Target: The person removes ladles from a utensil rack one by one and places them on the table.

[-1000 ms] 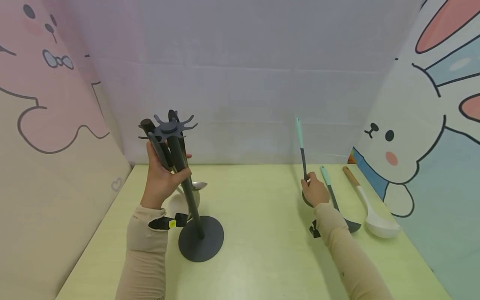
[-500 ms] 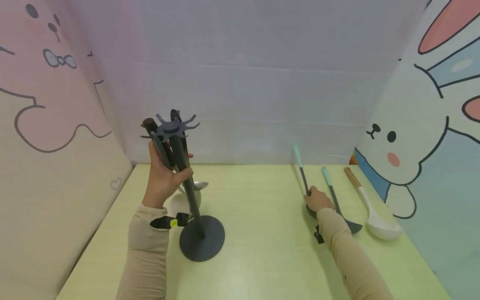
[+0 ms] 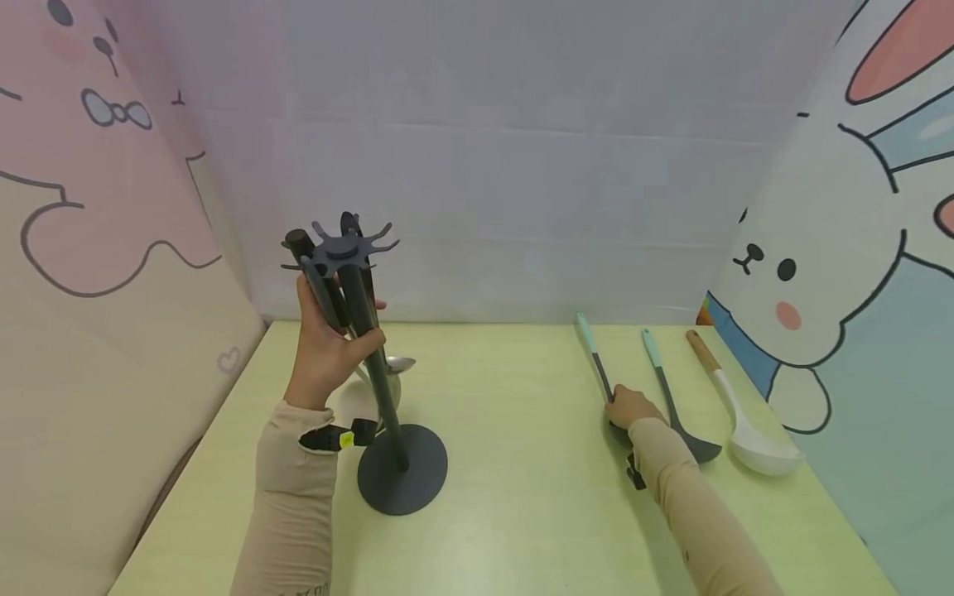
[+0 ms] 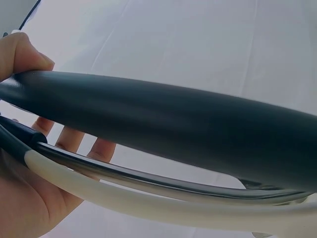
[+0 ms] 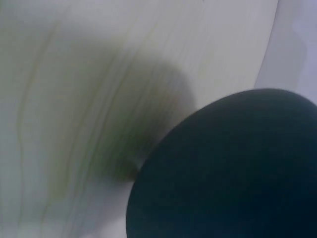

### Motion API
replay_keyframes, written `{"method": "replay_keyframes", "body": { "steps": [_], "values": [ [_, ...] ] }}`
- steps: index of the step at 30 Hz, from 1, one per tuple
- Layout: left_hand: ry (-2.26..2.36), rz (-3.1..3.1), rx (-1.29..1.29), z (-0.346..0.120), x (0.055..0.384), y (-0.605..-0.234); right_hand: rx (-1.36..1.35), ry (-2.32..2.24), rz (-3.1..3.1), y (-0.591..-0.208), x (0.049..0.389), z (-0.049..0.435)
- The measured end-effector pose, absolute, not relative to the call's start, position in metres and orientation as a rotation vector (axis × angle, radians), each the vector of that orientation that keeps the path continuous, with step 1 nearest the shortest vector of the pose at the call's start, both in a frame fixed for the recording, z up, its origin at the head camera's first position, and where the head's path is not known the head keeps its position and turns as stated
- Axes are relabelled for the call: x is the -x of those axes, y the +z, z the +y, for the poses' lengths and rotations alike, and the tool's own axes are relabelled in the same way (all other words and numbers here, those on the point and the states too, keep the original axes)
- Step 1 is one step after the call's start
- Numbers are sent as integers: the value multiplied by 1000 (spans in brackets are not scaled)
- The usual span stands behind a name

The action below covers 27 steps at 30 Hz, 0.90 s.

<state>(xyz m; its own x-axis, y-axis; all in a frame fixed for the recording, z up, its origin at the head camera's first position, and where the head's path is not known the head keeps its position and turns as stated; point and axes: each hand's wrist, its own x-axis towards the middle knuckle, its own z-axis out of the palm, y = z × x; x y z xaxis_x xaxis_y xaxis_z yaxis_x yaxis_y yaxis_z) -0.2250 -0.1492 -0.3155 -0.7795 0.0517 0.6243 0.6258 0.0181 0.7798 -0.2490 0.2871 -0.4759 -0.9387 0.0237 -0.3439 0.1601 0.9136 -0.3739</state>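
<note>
On the left stands a dark utensil stand (image 3: 389,406) with a round base and a ring of hooks. My left hand (image 3: 322,364) grips its pole, thumb in front and fingers behind the hanging utensils. A white-headed utensil (image 4: 124,198) and a metal-shafted one (image 4: 148,178) hang beside the pole in the left wrist view. My right hand (image 3: 632,406) holds a mint-handled ladle (image 3: 588,338) low over the table at right, its handle pointing to the back wall. The ladle's dark rounded head shows large in the right wrist view; in the head view my hand mostly hides it.
Right of the right hand lies a mint-handled turner (image 3: 668,397) with a dark head. Farther right is a white ladle (image 3: 763,451) with a wooden handle. A cloth wall (image 3: 477,190) closes off the back of the pale table (image 3: 507,513); printed cloths flank both sides.
My right hand has moved down slightly, and the ladle's handle has tipped from steep to nearly flat at the table's back. My left hand and the stand stay put.
</note>
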Motion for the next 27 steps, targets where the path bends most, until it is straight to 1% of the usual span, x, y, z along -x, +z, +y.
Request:
{"method": "replay_keyframes", "body": {
  "steps": [5, 14, 27],
  "values": [
    [-1806, -1883, 684, -149, 226, -314, -132, -529, 2729, -475, 248, 284],
    [-1814, -1896, 665, -149, 225, -315, -142, -473, 2732, -488, 247, 281],
    [-1794, -1916, 640, -149, 226, -317, -177, -487, 2757, -490, 245, 284]
  ]
}}
